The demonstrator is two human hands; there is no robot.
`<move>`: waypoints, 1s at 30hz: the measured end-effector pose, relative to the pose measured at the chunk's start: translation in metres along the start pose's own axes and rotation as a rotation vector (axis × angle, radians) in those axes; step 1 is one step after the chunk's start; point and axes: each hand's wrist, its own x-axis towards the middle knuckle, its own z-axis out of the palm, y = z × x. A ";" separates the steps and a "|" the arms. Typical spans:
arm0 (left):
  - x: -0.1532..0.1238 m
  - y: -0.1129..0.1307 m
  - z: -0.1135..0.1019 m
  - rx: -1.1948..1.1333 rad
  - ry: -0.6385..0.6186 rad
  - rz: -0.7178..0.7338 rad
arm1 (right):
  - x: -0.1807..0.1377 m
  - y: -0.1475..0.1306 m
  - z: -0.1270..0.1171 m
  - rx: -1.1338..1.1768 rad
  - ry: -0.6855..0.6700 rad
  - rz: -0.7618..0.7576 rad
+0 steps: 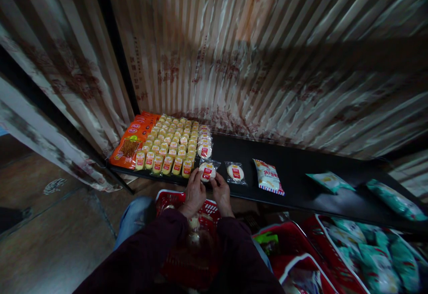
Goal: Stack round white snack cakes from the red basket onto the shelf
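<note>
Between my left hand and my right hand is a round white packaged cake in clear wrap with a red label. Fingers of both hands pinch its sides at the shelf's front edge. Just behind it runs a row of similar round white packets. Another wrapped round cake lies alone to the right. Left of the row, several yellow wrapped cakes stand in close rows. Beneath my forearms is a red basket with some wrapped items in it.
An orange snack bag lies at the left end of the black shelf. Rightward are a white-and-red bag and teal bags. Red baskets with packets stand below right. A dark post and a pleated curtain border the shelf.
</note>
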 end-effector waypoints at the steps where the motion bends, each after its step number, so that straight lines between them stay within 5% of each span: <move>1: 0.001 -0.001 0.001 0.004 -0.001 0.002 | 0.002 0.000 0.001 0.005 -0.002 0.003; 30: 0.027 -0.010 0.021 0.333 -0.184 0.155 | 0.063 -0.007 0.016 -0.248 -0.070 -0.046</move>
